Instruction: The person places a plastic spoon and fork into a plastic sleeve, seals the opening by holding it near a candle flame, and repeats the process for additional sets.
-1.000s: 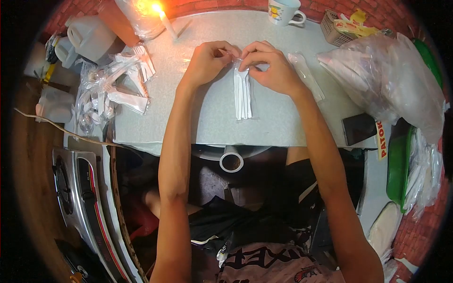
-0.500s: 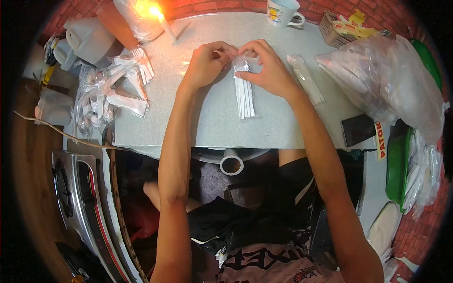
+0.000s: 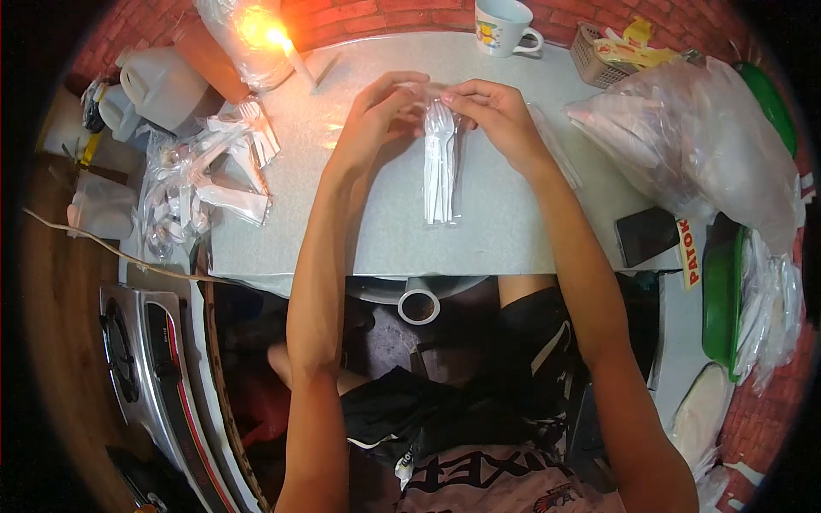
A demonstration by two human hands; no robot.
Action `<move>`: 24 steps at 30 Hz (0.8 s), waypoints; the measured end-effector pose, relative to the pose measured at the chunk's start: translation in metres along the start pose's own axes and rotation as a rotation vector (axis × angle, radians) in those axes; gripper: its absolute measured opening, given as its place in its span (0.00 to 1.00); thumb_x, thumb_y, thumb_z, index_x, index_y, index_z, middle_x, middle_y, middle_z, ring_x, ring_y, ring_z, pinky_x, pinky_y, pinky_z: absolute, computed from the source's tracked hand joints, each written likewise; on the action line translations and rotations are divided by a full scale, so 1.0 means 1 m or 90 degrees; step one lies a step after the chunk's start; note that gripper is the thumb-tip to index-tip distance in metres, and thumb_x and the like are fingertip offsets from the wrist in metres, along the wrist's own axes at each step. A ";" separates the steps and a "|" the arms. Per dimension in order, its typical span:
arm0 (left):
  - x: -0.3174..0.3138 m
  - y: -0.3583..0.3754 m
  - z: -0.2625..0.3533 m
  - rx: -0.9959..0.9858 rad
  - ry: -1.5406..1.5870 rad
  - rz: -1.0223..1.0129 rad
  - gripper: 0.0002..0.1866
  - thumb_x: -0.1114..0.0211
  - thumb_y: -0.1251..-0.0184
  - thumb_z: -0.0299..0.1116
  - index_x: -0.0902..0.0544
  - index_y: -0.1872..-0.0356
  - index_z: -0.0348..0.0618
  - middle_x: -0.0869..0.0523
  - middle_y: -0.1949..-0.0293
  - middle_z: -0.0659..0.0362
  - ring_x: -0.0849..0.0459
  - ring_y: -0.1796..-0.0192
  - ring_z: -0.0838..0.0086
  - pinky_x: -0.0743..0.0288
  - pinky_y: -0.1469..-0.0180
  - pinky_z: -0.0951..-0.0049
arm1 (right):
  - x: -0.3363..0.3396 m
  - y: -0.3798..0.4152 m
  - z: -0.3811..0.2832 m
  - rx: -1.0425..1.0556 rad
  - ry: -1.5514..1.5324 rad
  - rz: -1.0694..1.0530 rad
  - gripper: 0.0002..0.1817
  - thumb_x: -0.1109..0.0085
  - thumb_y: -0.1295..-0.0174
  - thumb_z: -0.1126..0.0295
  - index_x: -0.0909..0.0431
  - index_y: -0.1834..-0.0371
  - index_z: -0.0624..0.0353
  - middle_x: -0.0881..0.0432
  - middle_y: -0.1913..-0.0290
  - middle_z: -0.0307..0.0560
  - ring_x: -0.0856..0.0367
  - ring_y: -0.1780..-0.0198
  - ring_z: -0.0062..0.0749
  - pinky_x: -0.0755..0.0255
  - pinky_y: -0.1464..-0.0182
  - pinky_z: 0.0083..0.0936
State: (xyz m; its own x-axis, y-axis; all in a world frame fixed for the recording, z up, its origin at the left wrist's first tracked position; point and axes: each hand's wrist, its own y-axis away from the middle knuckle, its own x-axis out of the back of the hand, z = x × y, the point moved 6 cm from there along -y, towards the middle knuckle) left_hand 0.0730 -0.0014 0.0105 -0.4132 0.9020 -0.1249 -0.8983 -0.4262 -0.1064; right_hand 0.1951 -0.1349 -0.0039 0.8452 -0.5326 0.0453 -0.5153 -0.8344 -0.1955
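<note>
A slim clear plastic bag [image 3: 457, 192] stands out over the middle of the table, filled with several white plastic forks [image 3: 440, 158], tines toward the far side. My left hand [image 3: 380, 111] pinches the bag's far end from the left. On the opposite corner, my right hand [image 3: 496, 115] grips the same end between thumb and fingers. Partly hidden behind my right hand lies another clear bag [image 3: 560, 154] of cutlery. To the left is a heap of white plastic cutlery in clear bags [image 3: 231, 192].
A lit candle [image 3: 301, 68] burns at the back left, near plastic jugs [image 3: 162, 85]. A mug [image 3: 505, 30], a small basket [image 3: 594, 60] and a large plastic bag [image 3: 697, 128] line the back and right. A dark phone-like slab [image 3: 646, 237] lies at the right edge.
My fingers have shifted to the bag's far end, and my right thumb has come off the fork heads, which now show. The whole view has moved slightly.
</note>
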 end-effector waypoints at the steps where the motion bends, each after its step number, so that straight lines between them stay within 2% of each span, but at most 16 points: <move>1: -0.005 0.002 -0.002 0.041 -0.016 -0.010 0.16 0.31 0.27 0.29 0.17 0.41 0.40 0.12 0.58 0.60 0.16 0.59 0.78 0.21 0.57 0.75 | -0.001 0.000 -0.001 0.002 0.001 0.001 0.12 0.35 0.27 0.69 0.13 0.50 0.68 0.10 0.57 0.44 0.14 0.55 0.20 0.22 0.52 0.19; 2: -0.009 0.003 -0.005 0.082 -0.032 -0.018 0.17 0.30 0.28 0.31 0.17 0.41 0.41 0.12 0.59 0.61 0.16 0.60 0.78 0.20 0.56 0.75 | -0.003 0.000 -0.001 0.014 -0.021 -0.003 0.12 0.35 0.26 0.68 0.13 0.50 0.68 0.10 0.58 0.44 0.14 0.57 0.19 0.23 0.54 0.18; 5: -0.013 0.000 -0.014 0.055 -0.104 -0.076 0.17 0.28 0.28 0.32 0.17 0.41 0.41 0.11 0.60 0.61 0.14 0.60 0.79 0.19 0.56 0.75 | -0.003 -0.002 0.003 0.025 -0.035 0.000 0.11 0.35 0.26 0.68 0.13 0.53 0.68 0.10 0.61 0.43 0.16 0.62 0.18 0.24 0.60 0.18; 9: -0.010 -0.003 -0.018 0.069 -0.057 -0.086 0.16 0.29 0.27 0.31 0.17 0.42 0.41 0.09 0.59 0.61 0.12 0.60 0.79 0.17 0.56 0.76 | -0.003 -0.004 0.004 0.055 0.045 0.018 0.12 0.35 0.25 0.66 0.13 0.58 0.67 0.10 0.66 0.41 0.18 0.67 0.17 0.26 0.65 0.18; 13: -0.006 -0.003 -0.019 0.076 -0.054 -0.081 0.15 0.29 0.27 0.31 0.17 0.43 0.40 0.08 0.57 0.59 0.11 0.58 0.79 0.16 0.56 0.75 | -0.004 -0.002 -0.001 0.059 0.075 0.051 0.13 0.34 0.26 0.64 0.13 0.59 0.66 0.11 0.67 0.39 0.19 0.68 0.16 0.27 0.66 0.17; 15: -0.006 -0.003 -0.017 0.085 -0.051 -0.074 0.15 0.29 0.26 0.30 0.17 0.43 0.40 0.08 0.57 0.59 0.11 0.58 0.79 0.16 0.56 0.75 | -0.003 -0.002 0.001 0.017 0.020 0.053 0.15 0.37 0.24 0.59 0.14 0.58 0.62 0.13 0.68 0.38 0.23 0.69 0.14 0.33 0.67 0.15; 18: -0.009 0.002 -0.009 0.065 -0.077 -0.049 0.12 0.31 0.25 0.33 0.16 0.46 0.40 0.09 0.60 0.59 0.12 0.60 0.80 0.17 0.59 0.76 | -0.005 0.000 0.001 -0.030 0.023 0.017 0.17 0.37 0.24 0.57 0.13 0.59 0.61 0.15 0.70 0.37 0.24 0.70 0.14 0.33 0.67 0.15; 21: -0.008 0.002 -0.007 0.070 -0.066 -0.021 0.11 0.32 0.23 0.36 0.15 0.51 0.40 0.10 0.64 0.61 0.14 0.64 0.81 0.20 0.63 0.77 | -0.007 0.000 -0.001 0.008 0.013 0.003 0.16 0.36 0.24 0.59 0.12 0.60 0.63 0.16 0.70 0.34 0.24 0.70 0.13 0.33 0.69 0.14; 24: -0.003 -0.001 -0.013 0.092 -0.053 0.018 0.11 0.33 0.22 0.38 0.14 0.56 0.39 0.13 0.67 0.62 0.16 0.67 0.81 0.22 0.65 0.78 | -0.009 0.000 -0.003 -0.006 -0.022 0.010 0.16 0.37 0.24 0.58 0.14 0.61 0.60 0.18 0.72 0.34 0.27 0.72 0.14 0.34 0.67 0.14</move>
State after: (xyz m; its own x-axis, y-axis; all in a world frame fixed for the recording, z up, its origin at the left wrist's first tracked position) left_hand 0.0772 -0.0048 -0.0022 -0.4436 0.8952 -0.0438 -0.8961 -0.4421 0.0395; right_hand 0.1865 -0.1305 -0.0014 0.8417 -0.5399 0.0078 -0.5292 -0.8277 -0.1868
